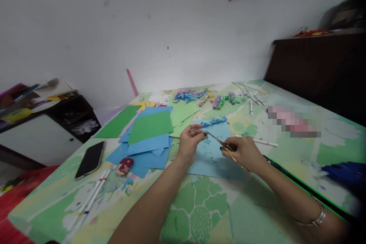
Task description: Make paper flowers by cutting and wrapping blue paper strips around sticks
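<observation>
Near the middle of the table, my left hand [191, 141] has its thumb and fingers pinched together; what is between them is too small to make out. My right hand [243, 153] is closed on gold-handled scissors [225, 146], whose blades point left toward my left fingertips. Beneath both hands lies a light blue sheet [210, 156] with small scraps on it. A rolled blue paper piece with cut bits [213, 122] rests at the sheet's far edge, just beyond my left fingers.
Green paper [150, 126] and blue sheets lie left of my hands, with a phone [90, 160] and a small red case [124, 166] nearer. Colourful paper curls [187, 95] sit toward the wall. A white stick [263, 142] lies right, beyond my right hand.
</observation>
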The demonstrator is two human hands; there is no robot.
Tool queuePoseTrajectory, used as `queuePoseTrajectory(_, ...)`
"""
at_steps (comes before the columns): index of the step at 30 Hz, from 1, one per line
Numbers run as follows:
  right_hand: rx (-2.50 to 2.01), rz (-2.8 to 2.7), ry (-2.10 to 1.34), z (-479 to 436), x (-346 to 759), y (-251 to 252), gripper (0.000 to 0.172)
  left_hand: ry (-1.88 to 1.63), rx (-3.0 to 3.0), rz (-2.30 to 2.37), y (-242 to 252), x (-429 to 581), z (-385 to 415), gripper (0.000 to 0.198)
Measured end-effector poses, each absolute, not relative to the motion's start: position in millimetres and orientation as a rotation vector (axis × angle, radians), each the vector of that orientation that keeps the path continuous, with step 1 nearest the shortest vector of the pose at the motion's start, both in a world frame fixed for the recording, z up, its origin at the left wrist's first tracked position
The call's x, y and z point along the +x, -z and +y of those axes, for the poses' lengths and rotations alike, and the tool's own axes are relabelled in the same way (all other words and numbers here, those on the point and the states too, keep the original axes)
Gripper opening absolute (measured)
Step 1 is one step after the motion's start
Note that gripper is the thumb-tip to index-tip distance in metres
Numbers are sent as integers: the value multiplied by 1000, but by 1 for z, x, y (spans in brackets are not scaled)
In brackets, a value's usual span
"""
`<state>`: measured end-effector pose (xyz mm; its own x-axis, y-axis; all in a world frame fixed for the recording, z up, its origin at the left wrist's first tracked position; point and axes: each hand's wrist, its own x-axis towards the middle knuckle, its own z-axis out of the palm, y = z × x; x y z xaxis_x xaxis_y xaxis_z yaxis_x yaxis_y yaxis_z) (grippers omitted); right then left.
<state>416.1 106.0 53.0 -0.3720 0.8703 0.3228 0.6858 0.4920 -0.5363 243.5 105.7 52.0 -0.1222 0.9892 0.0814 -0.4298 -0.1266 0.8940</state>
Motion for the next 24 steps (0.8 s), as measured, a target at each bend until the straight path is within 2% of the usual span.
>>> queuePoseTrajectory(19, -1300, -2199, -385, 109, 419, -51, 22, -1525, 895, 902, -51, 240, 107, 33)
queuePoseTrajectory(24, -1465, -2122, -257, 115, 421, -48, 24, -1520, 917, 967, -51, 239, 108, 31)
